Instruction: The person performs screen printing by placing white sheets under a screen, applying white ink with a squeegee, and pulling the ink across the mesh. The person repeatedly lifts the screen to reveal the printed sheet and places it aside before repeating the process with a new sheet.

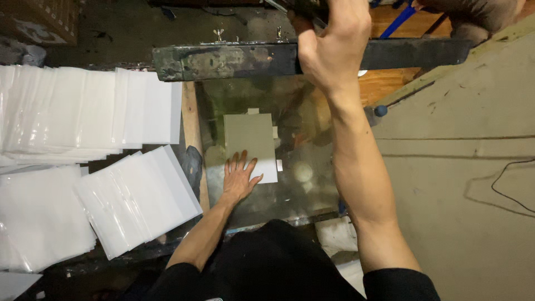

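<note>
Sheet (249,142) lies under the flat left hand (238,179), below the frame (223,60); right hand (333,44) clasps the frame.

White plastic sheet stacks (89,106) left; black cable (504,187) right.

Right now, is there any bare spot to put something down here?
Yes: the tan surface right of the right hand is bare except a thin cable. The glass plate has room beside the left hand. Stacked white bags crowd the left.
</note>
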